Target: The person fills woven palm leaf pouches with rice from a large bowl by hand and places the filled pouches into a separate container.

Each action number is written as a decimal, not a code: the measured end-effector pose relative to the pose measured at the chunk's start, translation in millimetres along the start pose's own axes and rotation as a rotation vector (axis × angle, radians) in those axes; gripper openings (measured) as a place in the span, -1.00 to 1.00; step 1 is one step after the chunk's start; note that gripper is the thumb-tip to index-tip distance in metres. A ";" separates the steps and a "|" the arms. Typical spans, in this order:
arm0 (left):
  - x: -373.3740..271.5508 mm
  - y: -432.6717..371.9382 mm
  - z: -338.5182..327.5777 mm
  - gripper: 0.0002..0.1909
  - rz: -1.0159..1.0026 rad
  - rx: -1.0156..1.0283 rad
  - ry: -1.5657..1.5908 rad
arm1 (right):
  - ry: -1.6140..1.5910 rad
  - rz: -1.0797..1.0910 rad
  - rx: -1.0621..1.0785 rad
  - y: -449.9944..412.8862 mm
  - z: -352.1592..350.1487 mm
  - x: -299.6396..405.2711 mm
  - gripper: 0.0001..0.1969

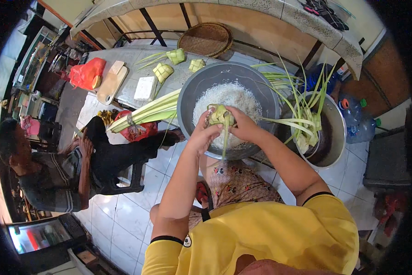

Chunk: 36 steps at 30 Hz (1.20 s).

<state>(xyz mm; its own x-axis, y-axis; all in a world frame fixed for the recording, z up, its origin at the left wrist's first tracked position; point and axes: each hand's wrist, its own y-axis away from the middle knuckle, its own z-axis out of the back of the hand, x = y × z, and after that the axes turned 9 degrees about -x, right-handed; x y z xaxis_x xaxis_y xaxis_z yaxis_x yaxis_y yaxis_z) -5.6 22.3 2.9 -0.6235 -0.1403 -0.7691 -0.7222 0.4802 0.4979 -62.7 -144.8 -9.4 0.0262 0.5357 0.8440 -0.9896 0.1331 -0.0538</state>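
Between my two hands is a woven palm-leaf ketupat pouch [220,115], a leaf strip trailing down from it. My left hand [203,132] grips its left side and my right hand [244,126] its right side. Both hands are over a large grey basin [188,99] holding a heap of white rice grains [231,92]. Whether the pouch contains rice cannot be told. Right of the basin, a metal pot [341,137] holds several more woven pouches [307,132] with long leaf tails.
Woven pouches [163,71], a white block [145,88], a cutting board [112,84] and a red plastic bag [88,73] lie on the tiled surface. A palm-leaf bundle [151,111] reaches toward a seated person [51,168] at left. Water bottles [357,118] stand beyond the pot.
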 end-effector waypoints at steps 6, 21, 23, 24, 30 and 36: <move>12.4 -7.5 8.6 -0.47 -0.135 0.077 -0.196 | -0.058 0.098 0.105 -4.1 17.3 -2.5 -0.39; 18.6 -2.8 0.3 -0.53 -0.229 -0.057 -0.527 | -0.010 -0.006 -0.144 7.7 -7.6 -7.3 -0.60; 19.5 -7.3 -0.6 -0.45 -0.375 0.086 -0.514 | 0.006 0.113 -0.132 7.0 -5.9 -18.6 -0.51; 17.8 -11.1 -5.6 -0.56 -0.323 0.082 -0.341 | 0.032 0.076 -0.149 8.8 -3.4 -14.7 -0.55; 15.2 -10.6 -13.5 -0.70 -0.201 -0.044 -0.027 | 0.095 0.073 -0.056 10.1 -12.2 9.0 -0.47; 19.7 -18.2 -21.8 -0.73 -0.393 -0.079 -0.124 | -0.076 0.373 -0.148 10.4 -24.2 -47.6 -0.38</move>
<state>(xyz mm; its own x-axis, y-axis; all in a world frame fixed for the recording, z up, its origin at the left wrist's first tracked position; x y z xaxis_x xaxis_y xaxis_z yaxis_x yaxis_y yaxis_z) -11.3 -8.1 -12.6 -0.2588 -0.1915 -0.9468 -0.9215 0.3426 0.1826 -70.8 -148.7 -63.0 -0.3472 0.5074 0.7887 -0.8980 0.0624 -0.4355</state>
